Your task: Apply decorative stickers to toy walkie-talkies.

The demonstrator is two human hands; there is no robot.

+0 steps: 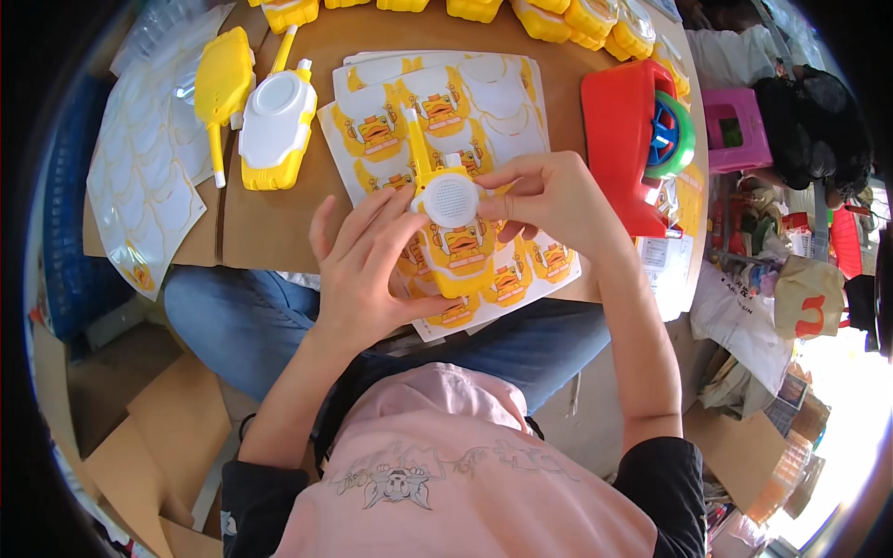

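A yellow toy walkie-talkie (471, 282) with a white round speaker grille (451, 201) and a stubby antenna lies face up over printed sticker sheets. A duck-face sticker (463, 240) shows on its front, below the grille. My left hand (365, 265) grips its left side, with fingertips beside the grille and the thumb at the lower edge. From the right, my right hand (555, 197) pinches at the grille's right rim with thumb and forefinger. Beneath them are the sheets of duck stickers (374, 133), some of their shapes peeled away to white.
Two more toy walkie-talkies, one back-up white (277, 130) and one yellow (224, 79), lie at the left by a used sticker sheet (149, 177). A red tape dispenser (614, 139) stands at the right. Several yellow toys (544, 20) line the far edge. A pink stool (735, 130) is beyond.
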